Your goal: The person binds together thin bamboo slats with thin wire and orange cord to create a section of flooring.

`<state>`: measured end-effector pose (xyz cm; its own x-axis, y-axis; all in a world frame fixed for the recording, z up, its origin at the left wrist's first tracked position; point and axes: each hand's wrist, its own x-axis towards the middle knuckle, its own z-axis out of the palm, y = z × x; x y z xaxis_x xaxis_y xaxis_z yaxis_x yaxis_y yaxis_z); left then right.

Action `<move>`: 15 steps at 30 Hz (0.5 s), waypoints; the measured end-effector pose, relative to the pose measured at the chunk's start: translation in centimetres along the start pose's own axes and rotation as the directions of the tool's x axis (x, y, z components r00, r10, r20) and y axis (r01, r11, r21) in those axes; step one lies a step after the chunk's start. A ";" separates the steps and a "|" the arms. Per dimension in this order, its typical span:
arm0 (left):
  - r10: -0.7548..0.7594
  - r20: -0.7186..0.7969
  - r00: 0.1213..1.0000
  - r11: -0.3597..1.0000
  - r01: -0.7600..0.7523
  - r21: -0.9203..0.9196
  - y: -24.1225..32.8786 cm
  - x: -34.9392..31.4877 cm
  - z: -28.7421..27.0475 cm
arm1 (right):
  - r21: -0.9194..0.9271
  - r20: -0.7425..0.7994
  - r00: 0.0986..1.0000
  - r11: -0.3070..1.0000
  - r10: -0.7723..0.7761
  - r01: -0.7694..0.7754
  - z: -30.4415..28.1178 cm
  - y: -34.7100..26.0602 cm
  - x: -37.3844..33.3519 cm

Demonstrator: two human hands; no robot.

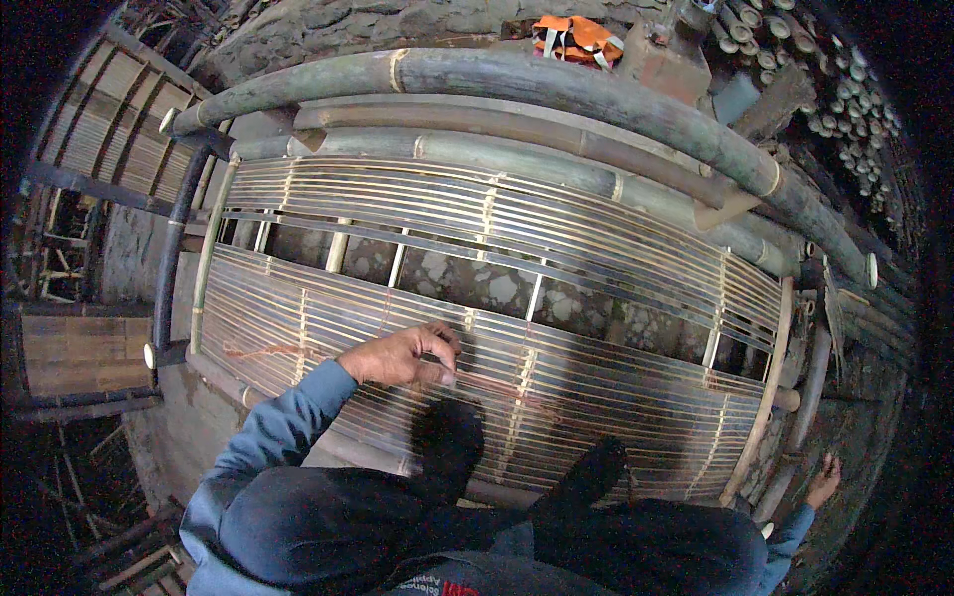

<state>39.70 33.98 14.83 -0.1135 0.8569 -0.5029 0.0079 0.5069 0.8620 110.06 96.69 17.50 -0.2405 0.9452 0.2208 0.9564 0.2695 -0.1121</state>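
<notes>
My left hand is closed in a pinch above the near slats of a bamboo bench; whatever sits between thumb and fingers is too small to make out. Thin reddish cord lies across the slats to the left of that hand. More reddish strands show just to its right. Far out at the right, beyond the bench's end pole, my right hand hangs with its fingers loosely apart and nothing visible in them. My dark-clad feet are on the near slats.
A long gap with crosspieces splits the slats into far and near bands. Thick bamboo poles form the back rail. Behind stand an orange bag and stacked bamboo. At the left are other slatted bamboo pieces.
</notes>
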 end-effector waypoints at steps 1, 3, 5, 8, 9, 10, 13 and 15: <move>0.086 0.014 0.996 0.989 -0.087 0.117 -0.1 -0.1 0.0 | 0.011 -0.032 0.997 0.997 0.075 -0.075 -0.9 0.4 0.4; 0.105 0.042 0.994 0.960 -0.113 0.257 -0.6 -0.4 -0.2 | -0.009 -0.053 0.976 0.977 0.212 -0.212 -3.2 2.8 1.1; -0.043 0.181 0.983 0.897 -0.042 0.441 -1.1 -1.3 -1.7 | -0.072 -0.032 0.946 0.943 0.323 -0.325 -5.5 5.5 2.0; -0.201 0.158 0.967 0.782 0.061 0.620 -3.3 -4.7 -6.3 | -0.166 -0.026 0.936 0.922 0.350 -0.349 -5.8 8.1 2.3; -0.091 0.000 0.996 0.805 0.073 0.589 -4.7 -6.1 -8.1 | -0.185 -0.026 0.937 0.920 0.348 -0.346 -5.5 8.8 2.1; -0.024 -0.185 0.982 0.756 0.139 0.639 -5.9 -8.2 -10.1 | -0.190 -0.016 0.943 0.925 0.332 -0.329 -4.4 8.4 2.9; -0.097 -0.523 0.847 0.507 0.495 0.706 -5.7 -9.9 -14.3 | -0.247 0.009 0.953 0.924 0.302 -0.290 -2.5 9.4 2.1; -0.021 -0.592 0.806 0.586 0.490 0.645 -5.1 -10.0 -14.2 | -0.280 0.028 0.958 0.922 0.286 -0.267 -1.2 9.7 1.4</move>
<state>26.65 21.47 16.40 -0.6798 0.6241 -0.3853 0.5902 0.7773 0.2177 119.25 100.37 17.87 0.0387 0.9875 0.1526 0.9925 -0.0556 0.1085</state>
